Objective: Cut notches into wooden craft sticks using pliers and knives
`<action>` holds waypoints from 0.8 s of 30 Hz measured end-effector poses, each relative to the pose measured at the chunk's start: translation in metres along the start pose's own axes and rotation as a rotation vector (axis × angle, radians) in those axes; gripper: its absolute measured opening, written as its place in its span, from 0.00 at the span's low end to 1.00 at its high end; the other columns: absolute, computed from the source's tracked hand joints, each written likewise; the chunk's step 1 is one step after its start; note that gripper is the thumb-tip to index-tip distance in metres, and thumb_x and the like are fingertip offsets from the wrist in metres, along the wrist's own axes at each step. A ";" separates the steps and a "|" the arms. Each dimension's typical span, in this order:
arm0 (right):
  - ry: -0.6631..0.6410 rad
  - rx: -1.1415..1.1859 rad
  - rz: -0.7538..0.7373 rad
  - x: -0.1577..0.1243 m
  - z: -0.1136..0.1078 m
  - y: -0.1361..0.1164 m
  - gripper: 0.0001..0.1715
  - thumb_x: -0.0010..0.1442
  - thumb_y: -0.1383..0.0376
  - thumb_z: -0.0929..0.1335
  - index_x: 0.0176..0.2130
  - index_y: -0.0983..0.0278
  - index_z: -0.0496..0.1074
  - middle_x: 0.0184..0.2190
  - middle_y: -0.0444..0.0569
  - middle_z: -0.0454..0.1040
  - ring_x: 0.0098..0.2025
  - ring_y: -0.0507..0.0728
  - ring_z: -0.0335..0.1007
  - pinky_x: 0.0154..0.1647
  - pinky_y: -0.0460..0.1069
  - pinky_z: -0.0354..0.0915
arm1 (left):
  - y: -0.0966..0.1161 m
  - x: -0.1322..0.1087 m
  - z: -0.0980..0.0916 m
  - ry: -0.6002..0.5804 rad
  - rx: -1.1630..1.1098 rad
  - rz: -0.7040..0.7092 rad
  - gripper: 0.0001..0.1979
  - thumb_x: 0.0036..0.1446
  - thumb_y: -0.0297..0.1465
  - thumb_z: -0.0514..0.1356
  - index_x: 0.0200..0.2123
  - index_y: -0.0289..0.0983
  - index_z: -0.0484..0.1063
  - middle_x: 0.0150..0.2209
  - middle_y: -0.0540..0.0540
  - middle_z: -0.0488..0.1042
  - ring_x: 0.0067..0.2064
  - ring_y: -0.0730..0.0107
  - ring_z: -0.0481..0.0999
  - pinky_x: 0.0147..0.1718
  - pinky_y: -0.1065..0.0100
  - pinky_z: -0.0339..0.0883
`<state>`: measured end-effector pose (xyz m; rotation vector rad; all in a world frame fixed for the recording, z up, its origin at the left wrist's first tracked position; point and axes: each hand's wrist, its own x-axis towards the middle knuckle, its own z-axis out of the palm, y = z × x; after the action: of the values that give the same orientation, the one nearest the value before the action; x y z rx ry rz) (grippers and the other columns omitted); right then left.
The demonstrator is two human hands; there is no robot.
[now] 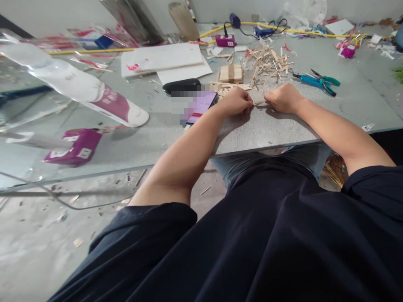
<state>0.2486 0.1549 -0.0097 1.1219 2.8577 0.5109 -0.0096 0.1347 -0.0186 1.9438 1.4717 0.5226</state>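
Note:
A small wooden stick (259, 102) spans the gap between my two hands, low over the grey work surface (245, 136). My left hand (238, 102) pinches its left end with curled fingers. At the other end, my right hand (281, 99) is closed on the stick. Just behind them lies a stack of wooden sticks (231, 74) with a band round it. A loose pile of sticks (272, 61) spreads behind my right hand. Beside my left forearm is a phone (201, 108) with its screen lit.
Teal-handled pliers (329, 81) and a blue-handled tool (311, 79) lie right of my hands. A black case (181, 86), white boards (162, 58), a white and maroon bottle (108, 100) and a purple block (75, 147) are to the left. Yellow tubing (302, 30) runs along the back.

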 end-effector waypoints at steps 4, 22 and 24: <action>-0.003 -0.014 -0.006 0.001 0.002 0.001 0.24 0.78 0.59 0.61 0.59 0.62 0.82 0.53 0.58 0.88 0.45 0.65 0.80 0.41 0.57 0.56 | -0.002 0.001 -0.001 -0.019 0.000 0.003 0.08 0.64 0.30 0.64 0.30 0.42 0.77 0.25 0.46 0.77 0.29 0.65 0.70 0.37 0.59 0.68; -0.013 0.050 0.039 0.000 0.001 0.001 0.25 0.80 0.59 0.60 0.61 0.61 0.80 0.55 0.58 0.88 0.44 0.62 0.77 0.42 0.56 0.54 | -0.004 0.003 -0.001 -0.016 0.027 0.006 0.05 0.61 0.31 0.65 0.31 0.42 0.77 0.26 0.46 0.78 0.29 0.65 0.71 0.36 0.60 0.66; -0.006 0.061 0.049 0.000 0.001 0.001 0.26 0.80 0.59 0.59 0.62 0.61 0.80 0.55 0.58 0.88 0.45 0.63 0.78 0.41 0.56 0.54 | -0.002 0.003 -0.001 -0.010 0.036 0.002 0.04 0.61 0.31 0.65 0.31 0.42 0.77 0.27 0.45 0.78 0.29 0.64 0.71 0.38 0.58 0.67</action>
<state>0.2496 0.1559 -0.0105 1.2026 2.8658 0.4252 -0.0108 0.1378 -0.0197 1.9733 1.4823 0.4902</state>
